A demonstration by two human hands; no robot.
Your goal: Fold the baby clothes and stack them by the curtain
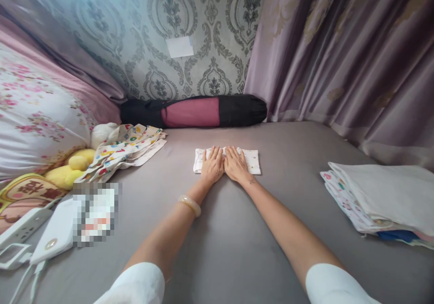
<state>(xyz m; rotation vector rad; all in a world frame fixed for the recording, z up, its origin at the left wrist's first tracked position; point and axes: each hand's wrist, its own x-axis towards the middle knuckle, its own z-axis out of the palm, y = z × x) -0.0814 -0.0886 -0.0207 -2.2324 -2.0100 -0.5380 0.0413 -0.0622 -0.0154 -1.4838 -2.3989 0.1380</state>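
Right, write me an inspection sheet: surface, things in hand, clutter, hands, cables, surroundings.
Surface: grey sheet, mostly smooth.
Things in hand: folded white patterned cloth, lying flat.
Clutter: at right, a cloth stack; at left, a crumpled patterned cloth, yellow plush toy, power strip, white device and a pixelated item, not identifiable.
Hands: left hand and right hand side by side, palms down on the folded cloth, fingers extended.
Cables: white cables at the near end of the white device, running out of the frame; nothing seen near the hands.
Surroundings: long black-and-pink bag by the patterned wall; purple curtains; floral pillow.
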